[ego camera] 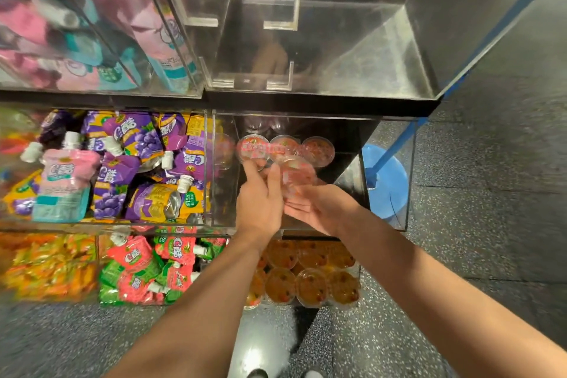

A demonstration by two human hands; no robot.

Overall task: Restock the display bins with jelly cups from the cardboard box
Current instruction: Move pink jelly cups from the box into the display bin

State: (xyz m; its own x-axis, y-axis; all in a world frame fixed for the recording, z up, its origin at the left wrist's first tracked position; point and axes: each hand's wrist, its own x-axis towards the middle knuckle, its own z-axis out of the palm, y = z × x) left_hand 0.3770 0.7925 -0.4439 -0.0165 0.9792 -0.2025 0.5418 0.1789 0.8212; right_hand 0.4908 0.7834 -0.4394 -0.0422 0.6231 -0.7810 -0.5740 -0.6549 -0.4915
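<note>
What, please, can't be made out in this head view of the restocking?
- Cardboard box: outside the frame.
- Pink cup between the hands: motion-blurred, label unreadable.
- Right hand: its grip on that cup is unclear, fingertips lost behind it.
- Far-left orange packets: blurred.

Both forearms bare from the bottom frame edge to the wrists, no sleeve edge showing on either. Left hand (259, 202) and right hand (319, 209) bare too: no gloves, rings, watch or wristband on what's visible. Two shoe toes (257, 373) at the bottom edge, one dark, one lighter grey, too cropped to say more.
</note>
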